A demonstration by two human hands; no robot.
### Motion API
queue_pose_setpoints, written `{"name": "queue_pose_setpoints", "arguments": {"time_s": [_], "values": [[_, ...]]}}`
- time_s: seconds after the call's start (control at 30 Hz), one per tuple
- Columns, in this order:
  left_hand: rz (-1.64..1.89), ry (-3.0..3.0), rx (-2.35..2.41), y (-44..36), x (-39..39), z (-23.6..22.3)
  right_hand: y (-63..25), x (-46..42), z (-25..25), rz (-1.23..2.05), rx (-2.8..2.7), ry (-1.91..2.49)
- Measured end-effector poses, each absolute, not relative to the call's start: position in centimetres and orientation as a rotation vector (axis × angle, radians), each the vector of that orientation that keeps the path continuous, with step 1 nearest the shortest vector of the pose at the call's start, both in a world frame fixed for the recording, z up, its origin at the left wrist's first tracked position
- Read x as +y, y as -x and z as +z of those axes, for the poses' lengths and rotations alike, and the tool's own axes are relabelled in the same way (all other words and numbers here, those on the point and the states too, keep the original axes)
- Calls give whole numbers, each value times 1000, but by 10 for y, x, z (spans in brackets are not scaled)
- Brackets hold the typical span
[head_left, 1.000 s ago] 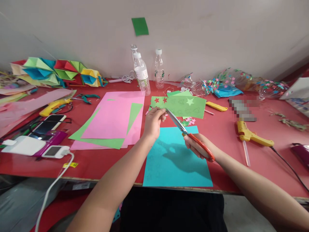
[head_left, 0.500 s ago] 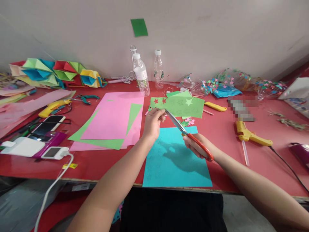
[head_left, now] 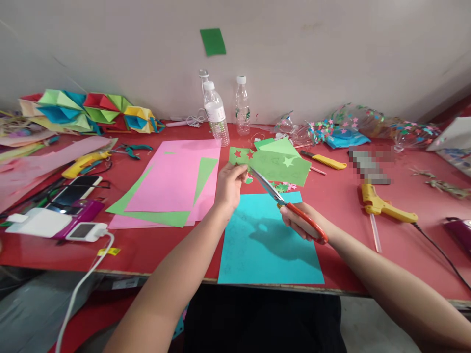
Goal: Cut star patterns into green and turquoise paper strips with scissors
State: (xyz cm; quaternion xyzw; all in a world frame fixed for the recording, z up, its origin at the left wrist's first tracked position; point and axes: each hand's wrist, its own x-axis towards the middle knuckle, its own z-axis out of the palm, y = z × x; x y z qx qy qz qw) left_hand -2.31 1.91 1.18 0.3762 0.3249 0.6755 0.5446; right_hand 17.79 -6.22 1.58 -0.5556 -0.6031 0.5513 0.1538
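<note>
My left hand (head_left: 228, 185) pinches the near left edge of a green paper sheet (head_left: 279, 164) that has star-shaped holes cut in it and is lifted above the red table (head_left: 154, 245). My right hand (head_left: 303, 223) grips the orange handles of a pair of scissors (head_left: 283, 201); the blades point up-left and meet the green sheet right beside my left fingers. A cyan paper sheet (head_left: 268, 245) lies flat under both hands at the table's near edge. Small cut-out paper stars (head_left: 287, 187) lie just beyond it.
Pink and green sheets (head_left: 172, 184) lie to the left, two water bottles (head_left: 217, 115) stand at the back. A yellow glue gun (head_left: 386, 208) with its cord is at right, a yellow cutter (head_left: 326, 161) behind. Phones and a charger (head_left: 62, 215) sit at left, folded paper shapes (head_left: 88, 110) at back left.
The green sheet has been turned and lifted, its right side now tilting up off the table. Both hands stay in about the same place with the scissors at the paper's edge.
</note>
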Motion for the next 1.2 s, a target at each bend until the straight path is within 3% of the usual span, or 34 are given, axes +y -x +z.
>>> {"name": "queue_pose_setpoints", "arguments": {"time_s": [1.2], "values": [[1594,-986,892,9,11,-2,-170,-69,9,1587,-1625,1412]]}}
